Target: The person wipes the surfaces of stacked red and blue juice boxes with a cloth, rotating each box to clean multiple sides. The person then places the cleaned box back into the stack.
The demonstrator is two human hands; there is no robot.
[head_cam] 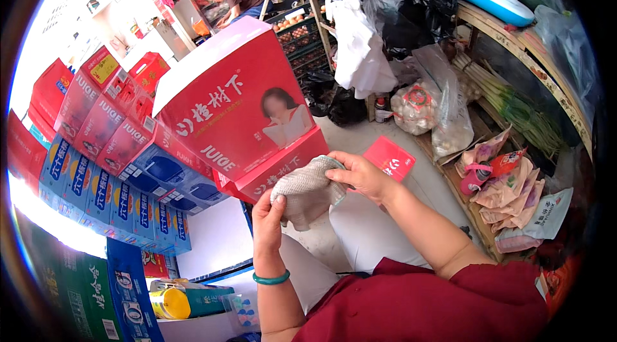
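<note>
A grey-beige knitted cloth item point(308, 192) with a pale green edge hangs between my two hands, above my lap. My left hand point(268, 216), with a green bangle on the wrist, pinches its left end between thumb and fingers. My right hand point(354, 173) grips the green-edged upper right part. Just beyond the cloth stands a large red juice carton point(231, 120) on another red carton point(289, 168). A flat red piece of packaging point(391, 158) lies on the floor beyond my right forearm.
Stacked red cartons point(111, 120) and blue cartons point(115, 202) stand at left. On the right, a wooden rack point(453, 187) holds garlic in net bags point(415, 105), green onions point(520, 105) and pink packages point(511, 187). Egg crates point(294, 36) and a bending person point(243, 2) are farther back.
</note>
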